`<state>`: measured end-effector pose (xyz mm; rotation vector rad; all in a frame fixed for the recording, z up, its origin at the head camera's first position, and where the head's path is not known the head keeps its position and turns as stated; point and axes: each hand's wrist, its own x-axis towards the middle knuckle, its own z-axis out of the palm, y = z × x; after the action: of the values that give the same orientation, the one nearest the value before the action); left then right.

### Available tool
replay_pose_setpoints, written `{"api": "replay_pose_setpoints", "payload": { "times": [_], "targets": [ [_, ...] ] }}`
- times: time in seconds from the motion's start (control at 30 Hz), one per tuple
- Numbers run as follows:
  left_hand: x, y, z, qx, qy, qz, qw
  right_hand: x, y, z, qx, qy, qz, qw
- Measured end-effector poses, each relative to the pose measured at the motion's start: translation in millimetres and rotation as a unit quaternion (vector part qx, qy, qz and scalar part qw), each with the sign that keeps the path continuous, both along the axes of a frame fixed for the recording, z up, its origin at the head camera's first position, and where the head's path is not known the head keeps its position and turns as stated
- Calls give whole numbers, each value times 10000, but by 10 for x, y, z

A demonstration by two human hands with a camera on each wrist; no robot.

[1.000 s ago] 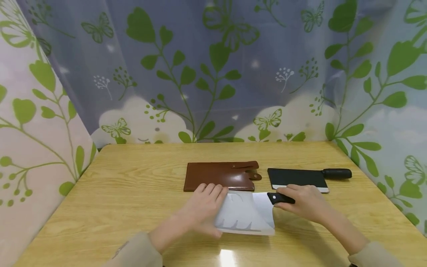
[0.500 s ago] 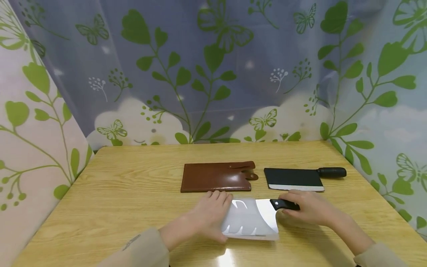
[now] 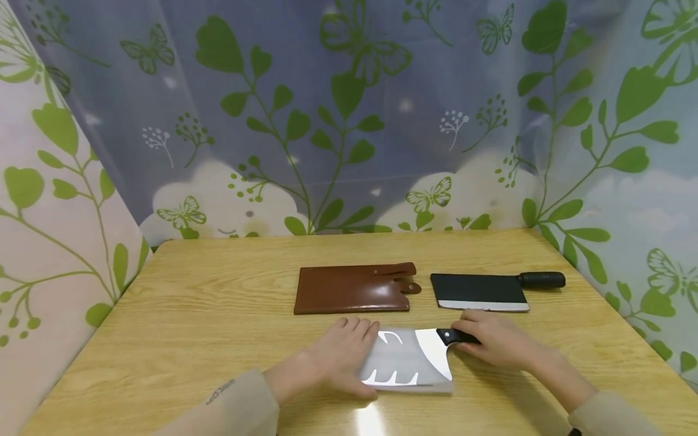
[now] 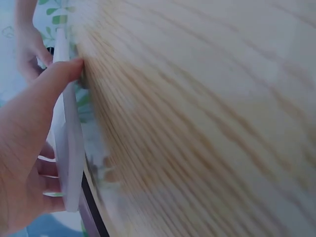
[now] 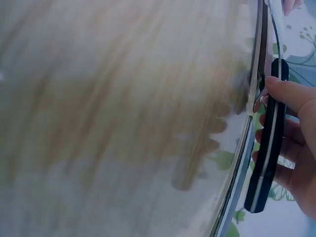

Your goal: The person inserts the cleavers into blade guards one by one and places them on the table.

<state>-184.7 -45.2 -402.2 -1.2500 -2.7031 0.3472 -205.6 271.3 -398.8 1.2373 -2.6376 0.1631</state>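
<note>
While my left hand (image 3: 345,356) grips the left end of the translucent cover (image 3: 398,357), nearer me than the brown sheath (image 3: 343,290), the part-covered cleaver (image 3: 432,347) runs lengthwise left to right between my hands, its black handle (image 3: 455,336) held in my right hand (image 3: 493,339).

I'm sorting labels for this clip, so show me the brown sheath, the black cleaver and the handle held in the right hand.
Brown sheath (image 3: 351,290): head view, middle of its flat body.
Black cleaver (image 3: 480,289): head view, dark part of its blade.
Handle (image 5: 271,140): right wrist view, about midway along its length.
</note>
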Motion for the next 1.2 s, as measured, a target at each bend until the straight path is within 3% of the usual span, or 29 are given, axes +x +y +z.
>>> {"api": "replay_pose_setpoints", "payload": {
  "times": [0.2, 0.43, 0.6, 0.93, 1.2],
  "targets": [
    [-10, -34, -36, -110, -325, -3, 9994, -25, -22, -28, 131, 13, 120, 9998],
    [-27, -68, -54, -26, -638, 9, 9980, -67, -57, -49, 295, -236, -137, 9992],
    [-64, -139, 0, 122, -750, 226, 9969, -80, -26, -6, 155, -445, -323, 9984],
    [-445, -582, 116, 788, -617, 1087, 9890, -202, 360, 121, -288, 135, -1186, 9924],
    [-766, -911, 134, 1089, -597, 1500, 9809, -345, 751, 163, -195, 602, -2070, 9763]
  ]
}}
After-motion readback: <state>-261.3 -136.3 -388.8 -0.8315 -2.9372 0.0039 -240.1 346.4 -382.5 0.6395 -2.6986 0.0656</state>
